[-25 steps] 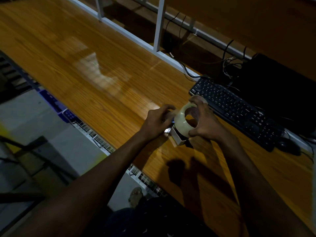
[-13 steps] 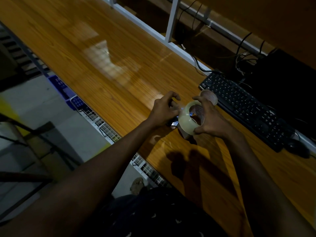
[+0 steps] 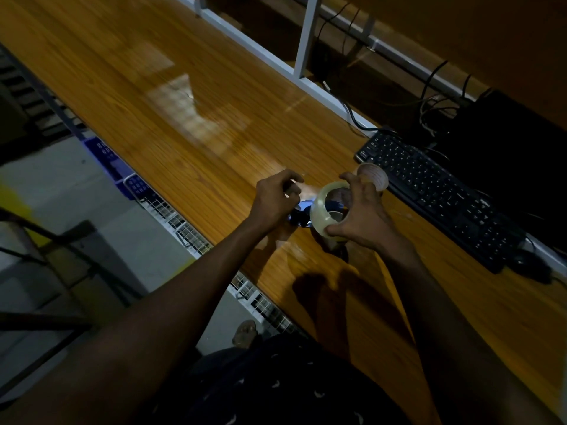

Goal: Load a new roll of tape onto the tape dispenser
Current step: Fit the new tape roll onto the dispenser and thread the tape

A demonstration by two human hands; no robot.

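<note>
1. Fingers (image 3: pixel 352 183) of my right hand (image 3: pixel 365 216) pinch the clear tape roll (image 3: pixel 319 210), index on top and thumb beneath, holding it on edge low over the wooden surface (image 3: pixel 184 118).
2. My left hand (image 3: pixel 274 200) curls its fingers round the dark tape dispenser (image 3: pixel 299 216), just left of the roll.
3. A brown cup-like thing (image 3: pixel 372 179), blurred, sits just behind my right hand, beside a black keyboard (image 3: pixel 435 197).

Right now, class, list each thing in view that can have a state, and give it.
tape roll, held on edge in the right grip, over the tape dispenser.
tape dispenser, on the desk, mostly hidden.
left grip, fingers curled beside the dispenser; contents unclear.
brown ring, lying loose by the keyboard.
</note>
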